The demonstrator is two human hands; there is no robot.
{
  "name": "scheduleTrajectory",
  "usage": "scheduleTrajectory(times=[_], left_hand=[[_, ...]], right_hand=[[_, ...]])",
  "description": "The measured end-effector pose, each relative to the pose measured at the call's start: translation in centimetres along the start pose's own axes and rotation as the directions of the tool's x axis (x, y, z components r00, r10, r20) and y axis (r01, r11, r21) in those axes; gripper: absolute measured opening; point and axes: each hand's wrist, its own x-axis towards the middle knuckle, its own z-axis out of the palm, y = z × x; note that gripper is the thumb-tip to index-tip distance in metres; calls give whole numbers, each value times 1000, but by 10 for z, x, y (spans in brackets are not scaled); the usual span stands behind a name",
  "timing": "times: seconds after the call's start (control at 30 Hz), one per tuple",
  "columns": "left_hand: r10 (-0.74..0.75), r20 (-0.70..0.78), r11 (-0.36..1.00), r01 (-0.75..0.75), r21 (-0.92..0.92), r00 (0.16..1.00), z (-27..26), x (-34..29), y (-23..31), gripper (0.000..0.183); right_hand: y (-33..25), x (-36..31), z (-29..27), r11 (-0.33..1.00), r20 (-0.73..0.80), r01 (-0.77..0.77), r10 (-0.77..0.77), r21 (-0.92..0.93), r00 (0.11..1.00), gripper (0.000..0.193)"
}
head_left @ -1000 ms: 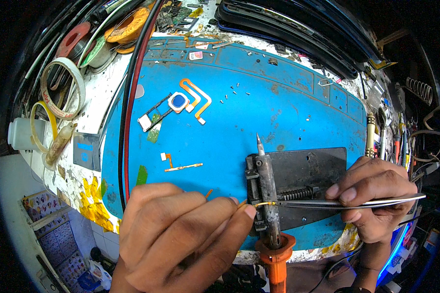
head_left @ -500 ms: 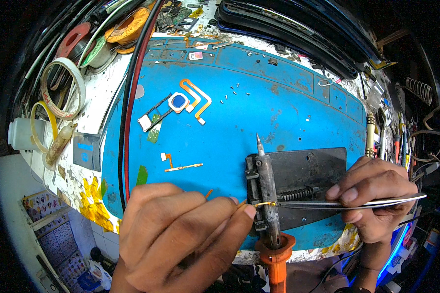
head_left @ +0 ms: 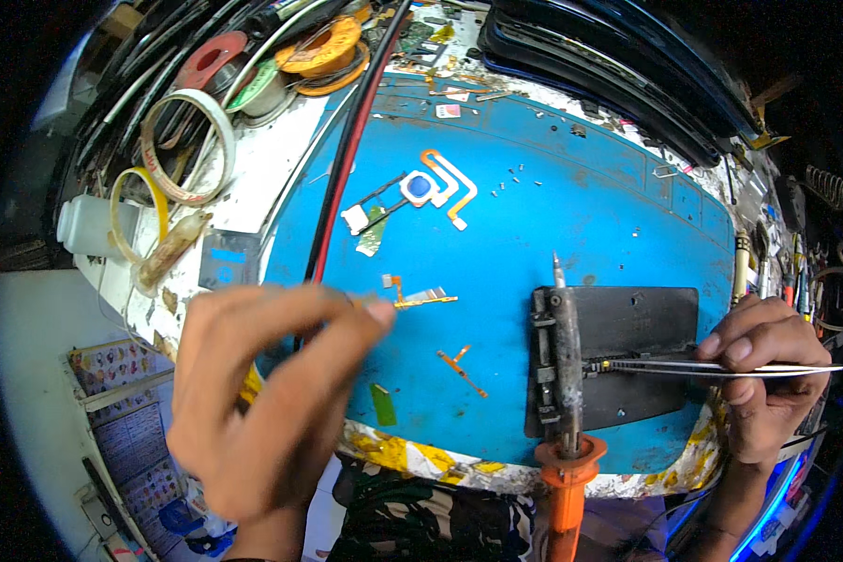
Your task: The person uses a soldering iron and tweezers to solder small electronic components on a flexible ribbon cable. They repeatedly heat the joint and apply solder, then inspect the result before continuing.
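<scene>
My left hand (head_left: 276,393), smeared by motion, pinches thumb and forefinger together over the left of the blue mat. A small pale-and-gold flex cable (head_left: 425,295) reaches out from those fingertips, overlapping a thin gold flex strip with a side tail (head_left: 396,286) on the mat; where one ends and the other begins is hard to see. At the right, my right hand (head_left: 763,365) grips metal tweezers (head_left: 670,366) level above a black stand. A tiny yellow bit (head_left: 606,365) shows at the tweezer tips. Another orange branched flex strip (head_left: 461,371) lies between my hands.
A soldering iron (head_left: 566,375) with an orange handle rests upright-pointing on the black stand (head_left: 660,318). Beyond are a blue button module (head_left: 420,187) and several screws (head_left: 515,178). Red and black cables (head_left: 339,187) cross the mat. Tape rolls (head_left: 187,145) and solder spools crowd the left.
My left hand has moved left and away from the iron and tweezers, uncovering the orange branched strip. The tweezers no longer meet the left fingers' piece. The whole view has shifted.
</scene>
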Motion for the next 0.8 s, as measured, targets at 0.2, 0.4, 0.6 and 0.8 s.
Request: scheduleTrajectory(times=[0.2,0.4,0.6,0.8], left_hand=[[-12,173,997,-2,78,985,-3,2,-17,30],[55,191,998,-51,-24,980,-8,-1,-10,38],[-28,116,995,16,101,993,-11,8,-22,34],[47,187,998,-56,41,981,-7,6,-15,30]], right_hand=[[-2,-4,5,995,-101,-96,99,37,990,29],[-3,-7,6,991,-128,-130,133,30,983,30],[-3,-9,7,989,-147,-139,144,44,979,31],[-3,-9,5,990,-137,-133,138,44,981,31]])
